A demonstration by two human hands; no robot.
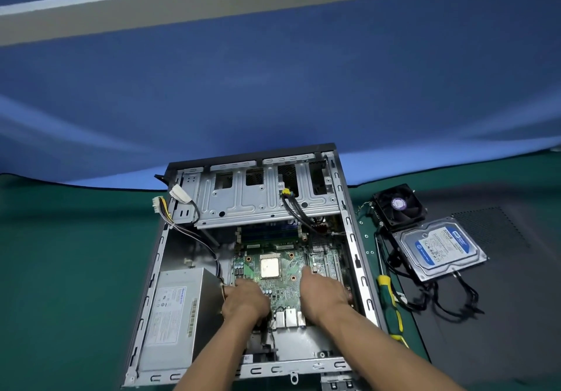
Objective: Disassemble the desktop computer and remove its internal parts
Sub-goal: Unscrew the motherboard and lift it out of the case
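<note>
The open computer case [243, 269] lies near the front edge of the green worktop [60, 269], its motherboard [273, 269] still inside beside the power supply [176, 314]. Toward the right edge sit a hard drive [443, 248], a fan [399, 205] and a screwdriver [390, 308]. Both hands rest on the motherboard: left hand [246, 299] with fingers curled at its edge, right hand [323, 295] with fingers spread flat

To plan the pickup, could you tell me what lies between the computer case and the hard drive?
In the head view, a green-and-yellow screwdriver and loose black cables lie there.
</note>
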